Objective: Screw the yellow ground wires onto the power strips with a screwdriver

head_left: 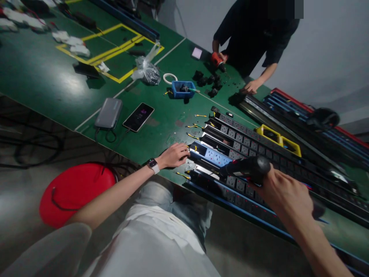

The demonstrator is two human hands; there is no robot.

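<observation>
My right hand is wrapped around a black cordless drill. The drill's front end points left, over the row of power strips, and its tip is hard to make out. My left hand, with a watch on the wrist, has its fingers bent together at the left end of a power strip with a pale blue-looking socket face. Short yellow-and-green wires stick out from the ends of neighbouring strips. A white metal plate lies just below the strip that my left hand touches.
Across the green table, a co-worker's hand holds a red drill near black parts. A blue bin, tape roll, phone and power bank lie left. Yellow trays stand right; a red stool is below.
</observation>
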